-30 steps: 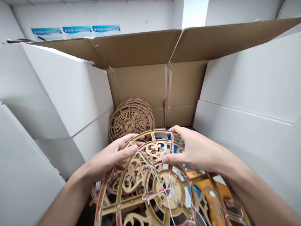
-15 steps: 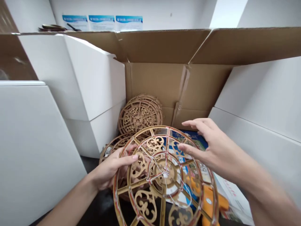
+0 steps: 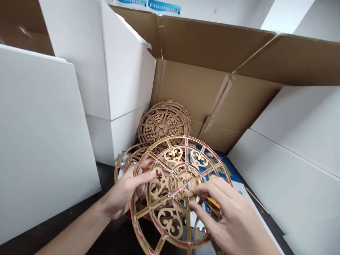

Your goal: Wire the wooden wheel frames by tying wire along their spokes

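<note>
A round wooden fretwork wheel (image 3: 174,156), laced with thin red and white wires, is held up at the lower middle. My left hand (image 3: 124,193) grips its left rim, thumb on top and fingers behind. My right hand (image 3: 225,216) rests over the lower right of the wheel, fingertips pinching the wires by the hub (image 3: 186,184). A second wheel (image 3: 127,161) lies partly hidden beneath it. A stack of similar wheels (image 3: 164,122) leans against the back wall of the open cardboard box (image 3: 212,95).
White foam or board blocks stand on the left (image 3: 39,134) and the right (image 3: 292,170). A blue printed carton (image 3: 228,170) lies under the wheel. The box flaps (image 3: 225,46) are folded back. A dark surface (image 3: 106,233) shows below.
The wheel has come down and away from the box. My right hand left the top rim and came down to the hub wires. The view swung right and downward.
</note>
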Motion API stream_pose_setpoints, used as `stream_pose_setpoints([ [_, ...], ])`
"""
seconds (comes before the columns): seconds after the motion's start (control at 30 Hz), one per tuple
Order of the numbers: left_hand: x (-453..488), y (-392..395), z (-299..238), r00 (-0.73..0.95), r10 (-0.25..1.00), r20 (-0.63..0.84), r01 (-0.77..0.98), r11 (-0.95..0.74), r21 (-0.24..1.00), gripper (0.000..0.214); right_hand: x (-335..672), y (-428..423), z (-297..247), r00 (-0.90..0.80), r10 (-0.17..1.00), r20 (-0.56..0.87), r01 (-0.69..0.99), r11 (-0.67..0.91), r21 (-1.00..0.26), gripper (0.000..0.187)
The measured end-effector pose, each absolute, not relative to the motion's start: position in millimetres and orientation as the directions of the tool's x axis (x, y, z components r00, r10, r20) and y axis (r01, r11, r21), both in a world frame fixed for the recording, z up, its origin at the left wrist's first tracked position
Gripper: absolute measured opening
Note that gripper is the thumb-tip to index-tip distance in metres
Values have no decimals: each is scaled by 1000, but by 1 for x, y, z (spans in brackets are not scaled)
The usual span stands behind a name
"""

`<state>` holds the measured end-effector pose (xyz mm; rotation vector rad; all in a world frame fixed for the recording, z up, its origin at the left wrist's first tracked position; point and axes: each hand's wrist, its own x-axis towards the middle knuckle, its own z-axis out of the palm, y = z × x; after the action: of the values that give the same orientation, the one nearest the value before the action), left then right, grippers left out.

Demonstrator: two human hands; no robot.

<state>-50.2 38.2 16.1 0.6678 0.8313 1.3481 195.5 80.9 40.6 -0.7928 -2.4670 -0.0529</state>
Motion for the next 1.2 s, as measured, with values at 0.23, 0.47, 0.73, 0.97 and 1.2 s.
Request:
stream_pose_setpoints([
  [0.23,-55,36,16,40,996,-84,-578,91,811,56,179,80,36,-671,462,580,529,847,-63,10],
  [0.47,-54,32,18,-9,993,-118,-559,93,824,57,176,78,37,-702,402,589,477,878,-31,5],
  [0.73,-54,33,15,84,996,-19,-572,64,818,51,176,81,37,-700,372,609,489,872,30,8],
  [0.97,-53,33,13,51,997,-57,-565,76,822,52,171,84,41,-630,540,558,596,797,-98,7],
  [1.2,-49,31,12,67,997,-47,-484,74,872,54,165,95,46,-575,697,429,721,679,-138,14],
])
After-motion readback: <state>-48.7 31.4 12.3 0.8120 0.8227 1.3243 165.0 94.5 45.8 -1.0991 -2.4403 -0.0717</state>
